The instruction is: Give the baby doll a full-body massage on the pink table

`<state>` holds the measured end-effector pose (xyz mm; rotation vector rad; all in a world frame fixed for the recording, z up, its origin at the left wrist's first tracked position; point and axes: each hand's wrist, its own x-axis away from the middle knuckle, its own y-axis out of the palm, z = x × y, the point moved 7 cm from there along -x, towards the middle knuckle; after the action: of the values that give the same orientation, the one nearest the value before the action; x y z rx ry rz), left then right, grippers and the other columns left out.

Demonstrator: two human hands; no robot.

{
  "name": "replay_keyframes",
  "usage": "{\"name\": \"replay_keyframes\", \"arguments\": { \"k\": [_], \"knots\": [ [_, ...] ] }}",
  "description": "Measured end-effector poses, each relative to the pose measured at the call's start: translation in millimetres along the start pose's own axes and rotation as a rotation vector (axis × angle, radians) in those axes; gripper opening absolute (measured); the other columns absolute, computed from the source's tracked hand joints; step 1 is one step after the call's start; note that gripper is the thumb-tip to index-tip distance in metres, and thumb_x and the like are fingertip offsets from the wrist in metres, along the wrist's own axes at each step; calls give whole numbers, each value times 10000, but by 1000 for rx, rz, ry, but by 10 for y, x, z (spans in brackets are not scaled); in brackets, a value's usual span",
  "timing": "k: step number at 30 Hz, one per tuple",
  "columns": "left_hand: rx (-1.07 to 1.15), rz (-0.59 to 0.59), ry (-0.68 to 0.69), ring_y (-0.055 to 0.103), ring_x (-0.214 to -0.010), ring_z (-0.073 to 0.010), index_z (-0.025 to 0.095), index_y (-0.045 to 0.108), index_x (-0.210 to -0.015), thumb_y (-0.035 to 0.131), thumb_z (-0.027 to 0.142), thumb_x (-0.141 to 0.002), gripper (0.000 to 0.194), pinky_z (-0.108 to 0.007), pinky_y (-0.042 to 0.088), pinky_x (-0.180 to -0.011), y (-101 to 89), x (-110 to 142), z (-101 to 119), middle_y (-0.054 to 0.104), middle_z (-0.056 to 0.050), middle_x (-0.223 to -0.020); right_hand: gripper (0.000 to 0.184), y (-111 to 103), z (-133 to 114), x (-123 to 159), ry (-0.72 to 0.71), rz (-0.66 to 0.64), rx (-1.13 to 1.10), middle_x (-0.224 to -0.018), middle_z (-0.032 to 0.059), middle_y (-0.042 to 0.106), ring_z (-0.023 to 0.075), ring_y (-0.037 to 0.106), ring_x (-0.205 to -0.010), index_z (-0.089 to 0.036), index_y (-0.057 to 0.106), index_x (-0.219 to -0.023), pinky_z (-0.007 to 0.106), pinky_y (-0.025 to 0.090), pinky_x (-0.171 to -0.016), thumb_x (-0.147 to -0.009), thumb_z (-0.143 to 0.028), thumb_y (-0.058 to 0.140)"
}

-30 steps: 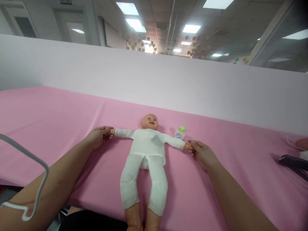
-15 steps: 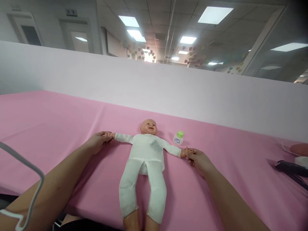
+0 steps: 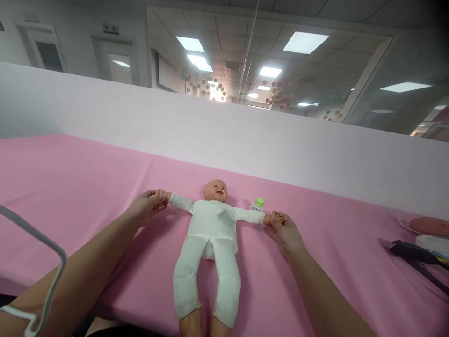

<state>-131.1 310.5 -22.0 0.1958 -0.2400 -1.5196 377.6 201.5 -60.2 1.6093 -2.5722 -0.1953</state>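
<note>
A baby doll [image 3: 211,238] in a white suit lies on its back on the pink table cover [image 3: 70,182], head away from me, arms stretched out sideways. My left hand [image 3: 144,207] is closed round the doll's hand on the left side. My right hand [image 3: 285,231] pinches the doll's other hand on the right. A small white bottle with a green cap [image 3: 257,204] stands just behind the doll's right-side arm, close to my right hand.
A pale partition wall [image 3: 245,135] runs along the far side of the table. At the right edge lie a black tool [image 3: 414,255] and a pink round object [image 3: 430,226]. A white cable [image 3: 38,262] hangs at the near left.
Both hands have lifted the doll's arms slightly upward, toward its head. The right-side arm now partly covers the bottle. The camera has tilted a little.
</note>
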Motion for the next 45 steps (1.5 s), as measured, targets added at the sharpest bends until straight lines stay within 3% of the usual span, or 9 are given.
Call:
{"name": "replay_keyframes", "arguments": {
  "k": [3, 7, 13, 18, 24, 30, 35, 40, 45],
  "knots": [
    [-63, 14, 134, 756, -943, -225, 164, 712, -973, 944, 202, -667, 386, -338, 623, -899, 264, 131, 197, 773, -95, -963, 549, 174, -317, 103, -178, 56, 134, -1335, 52, 644, 276, 690, -1134, -309, 617, -1195, 436, 630, -943, -742, -489, 871],
    [-260, -92, 311, 743, -982, -262, 215, 733, -1000, 910, 260, -685, 364, -354, 592, -874, 827, 397, 350, 789, -94, -1030, 501, 617, -691, 369, -372, 22, 372, -1271, 64, 707, 276, 710, -1093, -316, 615, -1276, 462, 580, -1014, -821, -419, 798],
    [-1113, -379, 717, 692, -796, -207, 266, 733, -957, 635, 283, -907, 112, -306, 490, -730, 1559, 871, 280, 757, -3, -874, 300, 1405, -798, 921, -880, -260, 681, -1114, 66, 756, 249, 720, -990, -254, 686, -1201, 444, 599, -924, -905, -245, 644],
    [-1256, -613, 861, 684, -906, -191, 244, 696, -930, 562, 96, -865, 211, -273, 465, -761, 1630, 1039, 100, 756, -2, -935, 342, 1663, -564, 1271, -1176, -490, 854, -1128, 57, 767, 236, 697, -1053, -236, 717, -1163, 411, 594, -943, -892, -70, 591],
    [-1262, -667, 890, 702, -984, -195, 230, 704, -971, 508, 103, -930, 238, -296, 488, -876, 1656, 1052, 22, 775, -8, -1023, 337, 1761, -465, 1396, -1268, -571, 934, -1216, 43, 760, 232, 672, -1139, -225, 715, -1214, 411, 564, -1048, -937, -69, 601],
    [-1290, -596, 893, 709, -1097, -248, 228, 738, -1122, 524, 143, -929, 300, -351, 514, -942, 1700, 1051, -49, 772, -64, -1199, 347, 1776, -444, 1382, -1253, -548, 951, -1230, 58, 755, 238, 680, -1156, -237, 713, -1235, 431, 577, -1044, -954, -92, 572],
    [-971, -321, 709, 723, -958, -236, 281, 751, -1143, 592, 324, -969, 239, -336, 538, -868, 1398, 839, 100, 795, -20, -1025, 345, 1527, -538, 1153, -1166, -384, 867, -1204, 76, 753, 249, 695, -1130, -239, 689, -1250, 446, 593, -1000, -950, -141, 548],
    [-372, 46, 360, 700, -1109, -262, 285, 720, -1212, 714, 421, -888, 351, -350, 564, -920, 801, 369, 74, 751, -45, -1199, 442, 974, -530, 581, -687, -54, 656, -1231, 85, 754, 274, 742, -1049, -248, 658, -1312, 473, 607, -967, -900, -403, 700],
    [-37, 267, -6, 748, -852, -231, 269, 646, -1161, 722, 394, -901, 299, -366, 620, -722, 410, 68, -200, 706, -85, -1182, 392, 515, -223, 103, -181, 37, 290, -1183, 80, 774, 283, 729, -1108, -206, 730, -1156, 438, 602, -1006, -870, -474, 740]
  ]
}}
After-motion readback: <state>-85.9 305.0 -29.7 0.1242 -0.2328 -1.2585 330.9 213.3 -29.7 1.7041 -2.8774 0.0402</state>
